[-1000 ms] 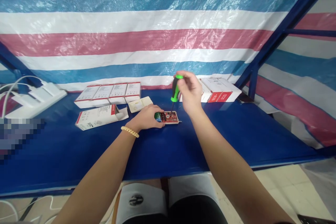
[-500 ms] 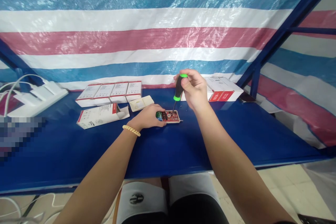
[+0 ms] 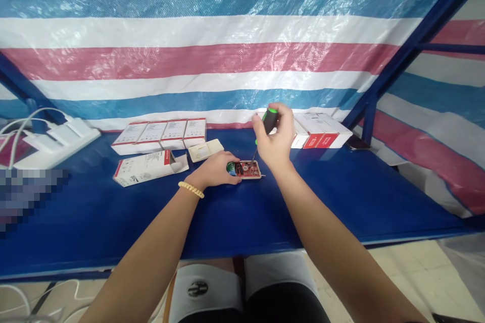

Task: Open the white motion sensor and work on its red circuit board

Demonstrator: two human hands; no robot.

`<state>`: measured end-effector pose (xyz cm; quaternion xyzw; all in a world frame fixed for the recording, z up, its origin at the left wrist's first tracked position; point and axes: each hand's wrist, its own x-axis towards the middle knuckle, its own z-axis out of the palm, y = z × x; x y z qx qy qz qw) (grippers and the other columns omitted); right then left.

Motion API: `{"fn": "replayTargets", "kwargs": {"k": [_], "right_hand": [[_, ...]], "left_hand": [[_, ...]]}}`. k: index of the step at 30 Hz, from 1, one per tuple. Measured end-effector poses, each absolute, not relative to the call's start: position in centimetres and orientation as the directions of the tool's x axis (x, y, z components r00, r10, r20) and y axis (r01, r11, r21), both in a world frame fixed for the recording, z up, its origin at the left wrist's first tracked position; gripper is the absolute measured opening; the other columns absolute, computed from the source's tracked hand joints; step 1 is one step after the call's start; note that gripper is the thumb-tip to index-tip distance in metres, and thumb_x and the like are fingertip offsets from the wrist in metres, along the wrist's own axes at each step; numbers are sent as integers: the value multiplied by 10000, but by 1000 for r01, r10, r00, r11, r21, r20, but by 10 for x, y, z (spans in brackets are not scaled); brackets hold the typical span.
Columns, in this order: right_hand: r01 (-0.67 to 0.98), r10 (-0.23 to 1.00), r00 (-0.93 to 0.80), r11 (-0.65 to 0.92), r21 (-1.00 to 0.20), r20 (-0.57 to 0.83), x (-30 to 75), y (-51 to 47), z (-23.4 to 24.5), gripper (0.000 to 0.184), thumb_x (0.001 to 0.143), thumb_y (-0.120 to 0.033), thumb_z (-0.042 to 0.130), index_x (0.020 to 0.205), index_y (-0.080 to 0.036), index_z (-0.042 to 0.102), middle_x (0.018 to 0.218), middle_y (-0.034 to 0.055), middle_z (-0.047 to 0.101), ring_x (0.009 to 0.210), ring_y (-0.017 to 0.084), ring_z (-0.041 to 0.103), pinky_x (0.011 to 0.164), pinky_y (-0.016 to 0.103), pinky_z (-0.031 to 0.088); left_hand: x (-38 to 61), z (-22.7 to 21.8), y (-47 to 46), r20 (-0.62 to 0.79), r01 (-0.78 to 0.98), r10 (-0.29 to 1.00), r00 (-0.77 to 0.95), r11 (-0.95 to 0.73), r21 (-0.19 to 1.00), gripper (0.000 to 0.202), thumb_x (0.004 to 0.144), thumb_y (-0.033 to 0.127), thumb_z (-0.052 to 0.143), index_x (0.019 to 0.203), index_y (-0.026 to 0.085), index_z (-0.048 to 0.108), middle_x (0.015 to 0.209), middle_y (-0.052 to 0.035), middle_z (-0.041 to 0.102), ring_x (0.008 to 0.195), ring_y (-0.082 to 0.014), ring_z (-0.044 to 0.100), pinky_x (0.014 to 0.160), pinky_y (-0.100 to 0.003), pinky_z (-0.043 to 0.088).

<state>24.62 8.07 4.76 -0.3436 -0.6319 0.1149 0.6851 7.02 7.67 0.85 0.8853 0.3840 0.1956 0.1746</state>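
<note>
Tilted further right since half a second ago: green-and-black screwdriver (image 3: 268, 123), right hand (image 3: 276, 142) wrapped around handle, tip on red circuit board (image 3: 247, 169) at frame centre, pinned to blue bench (image 3: 113, 217) by left hand (image 3: 215, 170). Box (image 3: 146, 167) lettering at left unreadable.

A blue table (image 3: 341, 197) spans the view. On it, near the middle, lies a small open casing with a red circuit board (image 3: 248, 169). Just left of it sit a cream cover plate (image 3: 205, 150) and an opened white carton (image 3: 149, 167) lying flat. Behind, a row of white boxes (image 3: 161, 133) stands at the back edge, more red-and-white boxes (image 3: 320, 131) at the right, white power strips (image 3: 56, 141) far left.
</note>
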Motion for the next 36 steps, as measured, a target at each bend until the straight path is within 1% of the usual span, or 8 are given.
{"fn": "replayTargets", "kwargs": {"k": [4,10,14,17,21,27,32,36], "right_hand": [[340,530,254,735,-587,809,245,84,46,409,852,-494,622,1191,-269,580,1061,73,615,991,225,609,851,404,537],[-175,745,-39,651,-738,666,265,99,49,505,770,-574,688,1179,-309,557,952,9,657,770,156,630,690,336,547],[-326,762,-135,570,-754,634,272,101,49,476,801,-580,648,1179,-322,522,951,-1,648,727,143,625,649,329,541],[-252,759,3,631,-734,651,267,102,47,413,839,-557,614,1167,-324,520,933,-5,616,713,130,603,619,296,527],[32,671,283,707,-706,685,253,94,47,395,830,-550,635,1129,-298,581,948,13,569,816,141,588,704,290,538],[249,583,294,719,-649,758,244,80,52,381,823,-536,647,1110,-284,647,932,32,565,885,183,583,825,369,530],[-142,751,-21,652,-745,660,255,87,56,453,788,-628,636,1096,-297,602,869,0,580,735,145,581,656,318,528],[-366,758,-220,520,-772,615,263,88,58,435,803,-622,616,1070,-283,559,854,-4,592,690,139,576,612,319,520]], "left_hand": [[71,9,76,217,617,751,623,-643,455,334,671,422,750,916,197,730,907,-51,673,887,-237,620,815,-337,469],[71,8,76,195,628,761,619,-628,460,404,654,473,762,935,185,723,921,-51,667,840,-222,617,761,-326,465],[72,9,76,194,636,768,611,-622,457,407,647,466,767,938,185,724,914,-47,667,834,-219,617,763,-324,465],[72,9,75,192,630,762,618,-627,459,382,660,438,763,944,187,724,936,-50,674,868,-226,623,785,-326,470],[71,10,75,193,624,753,629,-637,453,376,665,422,761,962,195,723,955,-54,681,929,-245,624,827,-336,474],[71,11,75,182,630,757,628,-631,453,371,668,437,757,947,194,725,935,-59,674,917,-247,623,814,-335,474],[70,8,76,201,615,751,629,-639,462,368,674,462,750,925,195,720,916,-49,669,891,-234,623,800,-324,469],[70,7,77,201,615,750,631,-640,461,341,680,452,744,902,195,717,919,-47,672,890,-231,622,794,-322,466]]}}
